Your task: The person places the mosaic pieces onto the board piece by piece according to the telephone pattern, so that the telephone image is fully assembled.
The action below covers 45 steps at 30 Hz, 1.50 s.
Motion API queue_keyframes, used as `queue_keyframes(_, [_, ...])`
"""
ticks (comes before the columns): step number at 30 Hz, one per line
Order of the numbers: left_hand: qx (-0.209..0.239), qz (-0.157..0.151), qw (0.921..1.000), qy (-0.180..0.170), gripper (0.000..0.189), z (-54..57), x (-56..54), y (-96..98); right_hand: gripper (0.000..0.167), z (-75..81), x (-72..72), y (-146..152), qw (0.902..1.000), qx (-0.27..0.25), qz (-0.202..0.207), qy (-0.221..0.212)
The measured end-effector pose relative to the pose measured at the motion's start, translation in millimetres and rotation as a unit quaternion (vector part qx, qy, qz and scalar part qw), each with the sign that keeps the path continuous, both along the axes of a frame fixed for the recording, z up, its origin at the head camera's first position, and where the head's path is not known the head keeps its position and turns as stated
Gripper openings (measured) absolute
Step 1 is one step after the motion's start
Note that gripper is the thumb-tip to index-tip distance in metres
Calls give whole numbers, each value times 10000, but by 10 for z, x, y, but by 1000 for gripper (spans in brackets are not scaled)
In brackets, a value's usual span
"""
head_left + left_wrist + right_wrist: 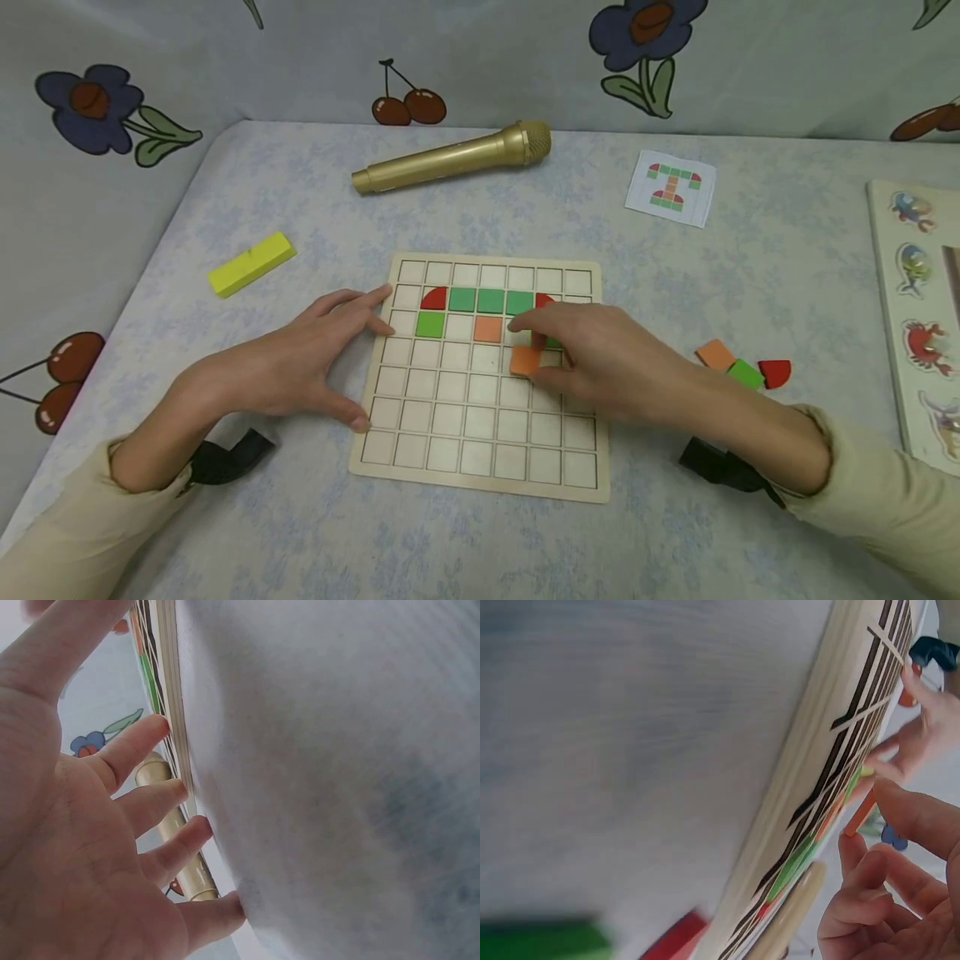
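Note:
A wooden grid board [480, 488] lies on the table. My left hand [292, 358] rests at its left edge, fingers fairly straight and spread, fingertips touching the rim. Between thumb and fingers, my right hand [600, 354] pinches an orange square tile [525, 361], seen edge-on as a thin orange tile [861, 813] in the right wrist view. In the board's upper rows sit a red quarter-round tile [435, 299], several green tiles [491, 301] and an orange tile [487, 329]. Another red tile [543, 299] and a green one are partly hidden by the right hand.
Loose orange [715, 355], green [746, 374] and red [776, 373] tiles lie right of the board. Behind it are a gold microphone [450, 160] and a pattern card [671, 188]. A yellow block [252, 264] lies left, a sea-animal board [911, 325] at far right.

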State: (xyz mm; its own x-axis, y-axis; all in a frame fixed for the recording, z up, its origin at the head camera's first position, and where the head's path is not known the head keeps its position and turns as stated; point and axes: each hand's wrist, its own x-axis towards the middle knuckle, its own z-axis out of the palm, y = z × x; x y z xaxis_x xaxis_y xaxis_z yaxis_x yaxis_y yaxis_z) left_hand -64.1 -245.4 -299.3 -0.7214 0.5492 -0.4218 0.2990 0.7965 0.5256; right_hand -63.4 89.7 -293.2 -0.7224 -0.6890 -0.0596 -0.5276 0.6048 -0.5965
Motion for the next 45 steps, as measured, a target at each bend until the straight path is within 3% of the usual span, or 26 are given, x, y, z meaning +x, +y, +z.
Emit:
queue_keyframes(7, [29,-35,10000,2,91,-17,-3,-9,37,-22,-43,-297,9989,97,314,335])
queue_keyframes(15, [43,-29,10000,25,89,-17,-3,-16,31,-40,-59,-411,9978,84,370,552])
queue_keyframes(28, [110,-50,9999,28,91,-6,-4,-15,32,-67,-48,-421,9980,312,387,379])
queue_keyframes(40, [142,-79,9999,44,90,13,-2,-13,28,-62,-48,-373,9982,121,427,409])
queue_keyframes(45, [164,-38,9998,42,92,5,5,-15,34,-17,-55,-260,9987,262,388,216])
